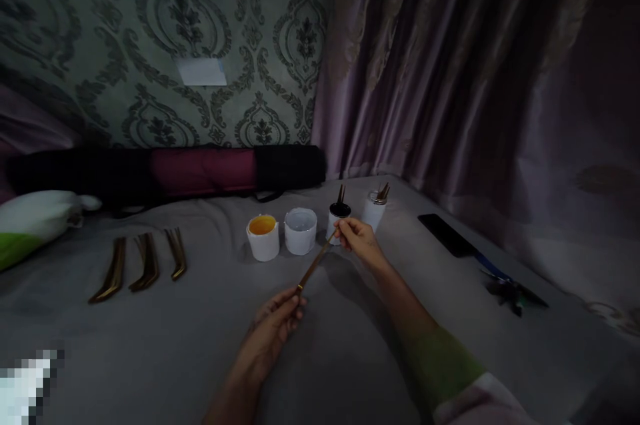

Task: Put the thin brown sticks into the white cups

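A thin brown stick (315, 268) with a gold-coloured band near its lower end slants between my two hands. My left hand (280, 318) is closed on that lower end. Higher up, my right hand (356, 237) pinches the other end, in front of a white cup (340, 210) with a black top and thin brown sticks standing in it. Beside it to the left are a white tub of clear or pale liquid (301, 232) and a white tub of orange-yellow contents (263, 238). To the right, a white jar (373, 213) also holds brown sticks.
Three bunches of thin brown pieces with bent gold ends (146, 265) lie at the left. Behind them are a white-and-green bundle (40, 222) and a long black-and-maroon bag (205, 170). A black phone-like slab (445, 234) and a dark object with a blue strap (510, 288) lie at right.
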`<state>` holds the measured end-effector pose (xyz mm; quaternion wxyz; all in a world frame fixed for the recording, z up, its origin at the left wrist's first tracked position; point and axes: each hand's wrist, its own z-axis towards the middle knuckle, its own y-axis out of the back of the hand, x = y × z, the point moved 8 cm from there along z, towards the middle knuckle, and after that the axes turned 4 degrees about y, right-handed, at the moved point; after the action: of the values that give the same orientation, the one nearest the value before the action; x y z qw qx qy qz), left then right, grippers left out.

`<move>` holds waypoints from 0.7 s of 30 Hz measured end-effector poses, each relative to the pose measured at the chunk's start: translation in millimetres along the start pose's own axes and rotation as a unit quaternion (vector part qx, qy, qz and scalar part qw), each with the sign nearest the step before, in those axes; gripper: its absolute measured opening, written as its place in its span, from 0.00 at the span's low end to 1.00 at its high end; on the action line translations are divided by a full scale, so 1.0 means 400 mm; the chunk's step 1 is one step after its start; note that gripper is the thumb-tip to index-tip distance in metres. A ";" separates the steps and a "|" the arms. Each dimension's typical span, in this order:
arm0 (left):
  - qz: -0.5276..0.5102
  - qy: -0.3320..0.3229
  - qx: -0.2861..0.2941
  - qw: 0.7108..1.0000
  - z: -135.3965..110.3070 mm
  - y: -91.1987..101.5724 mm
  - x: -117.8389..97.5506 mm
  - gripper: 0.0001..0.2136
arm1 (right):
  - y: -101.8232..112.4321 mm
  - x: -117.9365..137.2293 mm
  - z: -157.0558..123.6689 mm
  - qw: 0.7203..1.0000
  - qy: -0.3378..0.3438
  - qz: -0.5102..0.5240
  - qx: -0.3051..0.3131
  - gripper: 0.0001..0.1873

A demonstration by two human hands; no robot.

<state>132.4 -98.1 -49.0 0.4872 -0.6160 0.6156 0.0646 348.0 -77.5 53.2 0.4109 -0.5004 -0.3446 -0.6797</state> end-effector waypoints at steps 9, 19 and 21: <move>-0.026 -0.009 0.004 1.000 0.007 0.006 -0.005 0.10 | -0.002 0.014 -0.006 1.000 -0.016 0.009 -0.009 0.17; -0.061 -0.012 0.036 0.997 -0.002 0.003 -0.015 0.07 | 0.018 0.014 -0.003 0.999 -0.001 -0.005 -0.033 0.17; -0.078 -0.009 0.040 0.996 -0.004 0.005 -0.018 0.07 | 0.031 0.022 0.000 0.999 0.002 -0.005 -0.047 0.17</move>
<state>128.2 -93.6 -44.3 0.5207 -0.6418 0.5629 0.0073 357.7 -84.9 62.5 0.3843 -0.5163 -0.3136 -0.6981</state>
